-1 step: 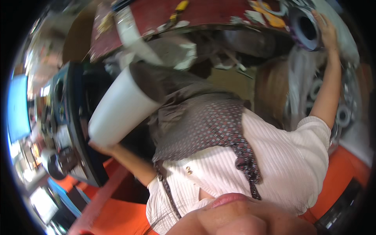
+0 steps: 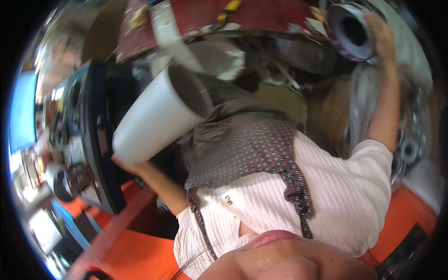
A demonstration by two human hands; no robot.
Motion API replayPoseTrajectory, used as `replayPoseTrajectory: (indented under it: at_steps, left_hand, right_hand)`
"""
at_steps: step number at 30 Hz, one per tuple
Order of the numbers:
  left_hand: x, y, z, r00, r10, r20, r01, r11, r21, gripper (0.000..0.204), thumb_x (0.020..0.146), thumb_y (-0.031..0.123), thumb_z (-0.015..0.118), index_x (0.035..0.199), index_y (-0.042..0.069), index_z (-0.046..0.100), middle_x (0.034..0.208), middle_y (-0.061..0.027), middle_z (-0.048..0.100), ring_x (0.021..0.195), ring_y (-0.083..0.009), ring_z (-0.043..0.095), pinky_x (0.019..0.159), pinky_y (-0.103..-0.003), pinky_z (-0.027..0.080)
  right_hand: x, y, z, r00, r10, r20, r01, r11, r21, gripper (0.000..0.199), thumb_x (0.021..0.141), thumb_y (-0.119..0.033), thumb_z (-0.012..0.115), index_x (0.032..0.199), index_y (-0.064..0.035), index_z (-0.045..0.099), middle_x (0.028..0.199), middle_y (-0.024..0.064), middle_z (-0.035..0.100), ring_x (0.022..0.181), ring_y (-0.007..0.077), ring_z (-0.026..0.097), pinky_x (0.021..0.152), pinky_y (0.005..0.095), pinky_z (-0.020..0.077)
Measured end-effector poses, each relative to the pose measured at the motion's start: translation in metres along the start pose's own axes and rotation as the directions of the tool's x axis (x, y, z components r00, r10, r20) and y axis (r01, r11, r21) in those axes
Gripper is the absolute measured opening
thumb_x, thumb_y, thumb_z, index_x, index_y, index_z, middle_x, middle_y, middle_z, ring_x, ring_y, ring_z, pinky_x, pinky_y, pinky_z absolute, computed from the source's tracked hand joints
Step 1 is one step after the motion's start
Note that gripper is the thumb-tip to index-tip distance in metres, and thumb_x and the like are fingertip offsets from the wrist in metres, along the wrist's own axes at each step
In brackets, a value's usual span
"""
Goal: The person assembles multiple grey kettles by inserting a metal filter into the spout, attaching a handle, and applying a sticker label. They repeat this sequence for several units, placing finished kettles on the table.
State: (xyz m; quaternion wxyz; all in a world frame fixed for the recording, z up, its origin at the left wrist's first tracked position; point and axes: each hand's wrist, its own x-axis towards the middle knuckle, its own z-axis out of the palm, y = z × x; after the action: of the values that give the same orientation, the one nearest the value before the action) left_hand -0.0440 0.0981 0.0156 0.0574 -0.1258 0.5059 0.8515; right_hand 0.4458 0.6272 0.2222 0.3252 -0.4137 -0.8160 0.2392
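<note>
Two hands are raised, each with a tube-like thing. The left hand (image 2: 122, 163) sits under the closed end of a large white cylinder (image 2: 156, 116), fingers mostly hidden behind it, so I cannot tell how tightly it grips; it seems cupped against the base, bearing the weight from below. The cylinder is tilted, its dark open mouth pointing up and to the right, lying across the space in front of the person's chest. The right hand (image 2: 380, 35) is stretched high, wrapped over the rim of a grey roll with a dark hollow core (image 2: 352, 30); the fingers curl round its outer edge, apparently to steady it where it rests up among other goods.

Below the arms shows a white ribbed top (image 2: 289, 205) with a patterned brown scarf (image 2: 261, 144) draped over it. Behind the right arm, more grey rolls with round cores (image 2: 408, 149) appear stacked on their sides. A red sheet with printed shapes (image 2: 261, 14) arches across the top. At left stands a dark upright panel (image 2: 98, 140), and an orange surface (image 2: 135, 252) runs along the bottom.
</note>
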Motion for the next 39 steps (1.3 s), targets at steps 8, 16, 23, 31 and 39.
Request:
replayPoseTrajectory:
  at_steps: [8,16,23,31,39]
  left_hand:
    - [-0.056,-0.041,-0.049,0.999,-0.027,0.04,0.039,0.938,-0.346,0.055,0.105,0.041,0.035,0.136,-0.001,0.053,0.137,-0.0152,0.058,0.124,-0.0319,0.055,0.107,-0.045,0.043]
    - [-0.075,-0.015,-0.044,0.983,0.161,-0.09,-0.178,0.959,-0.22,0.045,0.098,0.044,0.051,0.12,0.005,0.059,0.115,-0.0125,0.064,0.106,-0.0259,0.063,0.088,-0.04,0.054]
    - [-0.07,0.043,-0.026,0.926,0.351,0.136,-0.283,0.888,-0.363,0.051,0.091,0.047,0.048,0.118,0.004,0.058,0.111,-0.0152,0.064,0.102,-0.0321,0.065,0.086,-0.044,0.055]
    - [-0.063,0.007,-0.047,0.917,0.343,0.203,-0.291,0.924,-0.247,0.046,0.096,0.047,0.047,0.109,0.007,0.065,0.112,-0.0123,0.068,0.1,-0.0273,0.066,0.085,-0.043,0.056]
    - [-0.083,0.01,0.01,0.975,0.185,0.12,-0.157,0.965,-0.212,0.036,0.095,0.039,0.05,0.104,0.007,0.065,0.11,-0.01,0.067,0.101,-0.0261,0.065,0.09,-0.043,0.054]
  right_hand:
    - [-0.088,-0.222,0.3,0.578,-0.798,-0.17,0.783,0.483,0.392,0.079,0.061,-0.031,0.091,0.127,0.0009,0.061,0.1,0.0075,0.065,0.075,0.0201,0.054,0.069,0.0343,0.0462]
    - [-0.108,-0.206,0.308,0.845,-0.528,0.077,0.317,0.612,0.724,0.08,0.076,-0.032,0.084,0.14,0.0027,0.052,0.102,0.0104,0.068,0.086,0.018,0.065,0.077,0.0307,0.053]
    - [-0.071,-0.176,0.321,0.707,-0.414,0.574,-0.234,0.629,0.742,0.069,0.086,-0.044,0.078,0.139,-0.0052,0.057,0.104,0.0063,0.069,0.092,0.0131,0.065,0.082,0.0291,0.0523]
    - [-0.056,-0.206,0.327,0.787,-0.606,0.117,0.105,0.319,0.942,0.082,0.101,-0.069,0.024,0.143,-0.0032,0.046,0.142,0.0145,0.051,0.139,0.0265,0.041,0.119,0.0469,0.0262]
    - [-0.087,-0.173,0.266,0.382,-0.859,-0.341,0.827,0.153,0.541,0.075,0.084,-0.045,0.078,0.132,0.0016,0.045,0.117,0.0165,0.059,0.111,0.0248,0.06,0.092,0.041,0.0488]
